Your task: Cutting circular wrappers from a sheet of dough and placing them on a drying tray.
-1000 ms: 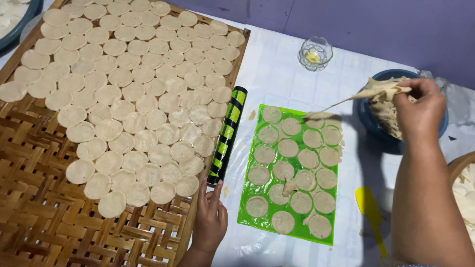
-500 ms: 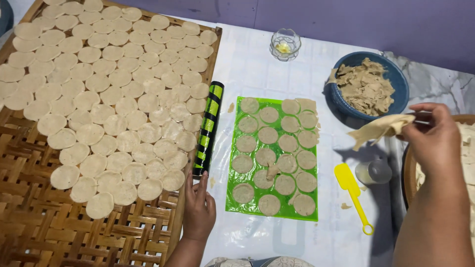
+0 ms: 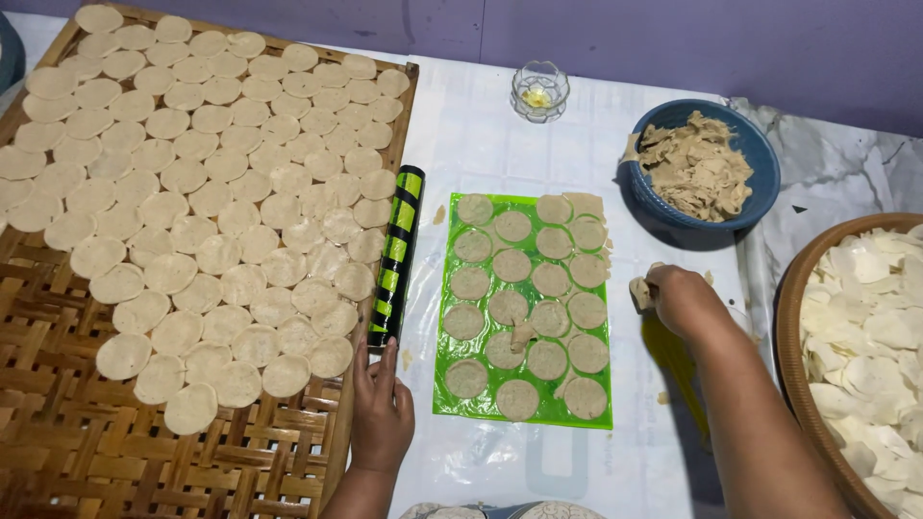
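Note:
A green mat (image 3: 440,384) lies in the middle with several cut dough rounds (image 3: 511,266) on it. My right hand (image 3: 683,300) hovers just right of the mat, fingers closed on a small scrap of dough (image 3: 640,293). Flat on the table at the mat's near left corner rests my left hand (image 3: 381,408), its fingertips touching the end of a black and green rolling pin (image 3: 396,254). The rolling pin lies between the mat and a woven bamboo tray (image 3: 58,452) covered with several dough rounds (image 3: 207,202).
A blue bowl (image 3: 755,154) of dough scraps stands at the back right. A small glass dish (image 3: 539,91) sits behind the mat. A round basket (image 3: 790,317) of white chips is at the right edge. A yellow spatula (image 3: 678,365) lies under my right arm.
My right hand came down from the blue bowl to the mat's right edge, and the long dough strip it held is now only a small scrap. The view shifted right; the left hand stayed put.

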